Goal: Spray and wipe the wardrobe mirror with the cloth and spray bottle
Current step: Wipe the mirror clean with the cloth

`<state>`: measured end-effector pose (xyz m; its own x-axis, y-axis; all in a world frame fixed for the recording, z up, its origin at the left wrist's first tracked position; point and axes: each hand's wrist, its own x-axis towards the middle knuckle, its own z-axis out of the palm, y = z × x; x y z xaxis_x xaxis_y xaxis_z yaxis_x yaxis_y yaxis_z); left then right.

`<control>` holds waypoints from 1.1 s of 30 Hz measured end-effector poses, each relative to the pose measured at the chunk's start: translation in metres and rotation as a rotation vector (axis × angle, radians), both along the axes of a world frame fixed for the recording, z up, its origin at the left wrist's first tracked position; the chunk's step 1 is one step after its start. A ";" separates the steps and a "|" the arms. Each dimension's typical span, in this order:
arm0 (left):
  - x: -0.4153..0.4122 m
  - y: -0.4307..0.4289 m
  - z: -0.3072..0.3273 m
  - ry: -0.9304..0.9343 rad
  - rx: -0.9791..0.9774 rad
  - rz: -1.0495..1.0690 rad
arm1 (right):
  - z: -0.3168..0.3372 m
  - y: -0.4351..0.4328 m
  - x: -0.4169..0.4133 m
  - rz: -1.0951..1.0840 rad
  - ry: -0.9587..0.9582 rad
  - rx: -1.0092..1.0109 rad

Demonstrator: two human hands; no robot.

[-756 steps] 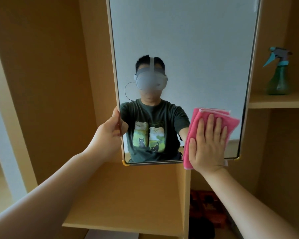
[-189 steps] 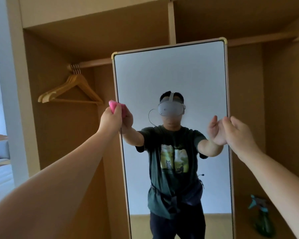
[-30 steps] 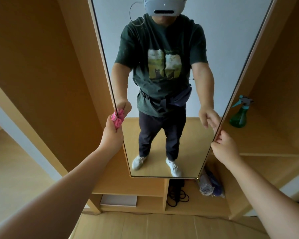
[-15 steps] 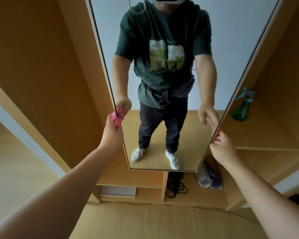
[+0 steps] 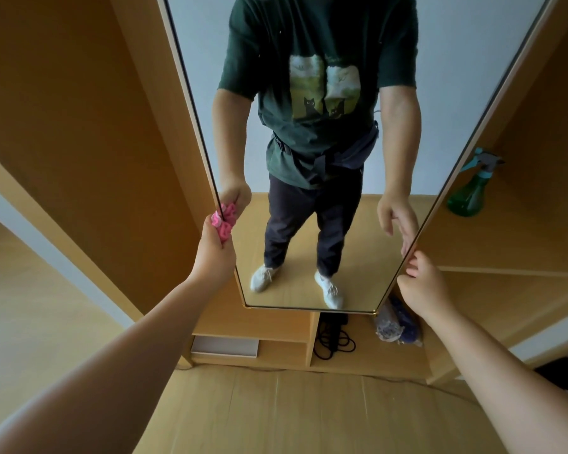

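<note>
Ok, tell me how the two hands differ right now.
The left hand is closed around the bunched pink cloth at the mirror's left edge; the right hand holds nothing, fingers loosely curled at the right edge. Both sit at the mirror's lower sides.

Home bedroom: wooden wardrobe (image 5: 89, 132), mirror (image 5: 456, 77), wood floor (image 5: 309, 414).

The tall gold-edged mirror (image 5: 309, 250) stood upright at centre; a bunched pink cloth (image 5: 223, 222) pressed its nine-o'clock edge; the green spray bottle (image 5: 470, 188) stood upright at three o'clock.
</note>
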<state>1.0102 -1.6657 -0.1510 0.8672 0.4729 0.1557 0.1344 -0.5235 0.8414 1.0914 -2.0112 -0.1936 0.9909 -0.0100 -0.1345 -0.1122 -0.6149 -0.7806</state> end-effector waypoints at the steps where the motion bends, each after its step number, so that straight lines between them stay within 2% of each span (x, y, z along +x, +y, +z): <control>1: 0.000 0.000 -0.003 0.006 -0.001 0.001 | -0.002 0.000 0.000 -0.002 0.001 -0.003; 23: 0.004 0.003 -0.064 0.095 -0.045 0.045 | -0.078 -0.006 0.009 -0.057 0.155 -0.025; 33: 0.006 0.003 -0.100 0.125 -0.062 0.057 | -0.101 -0.005 0.015 -0.028 0.160 -0.024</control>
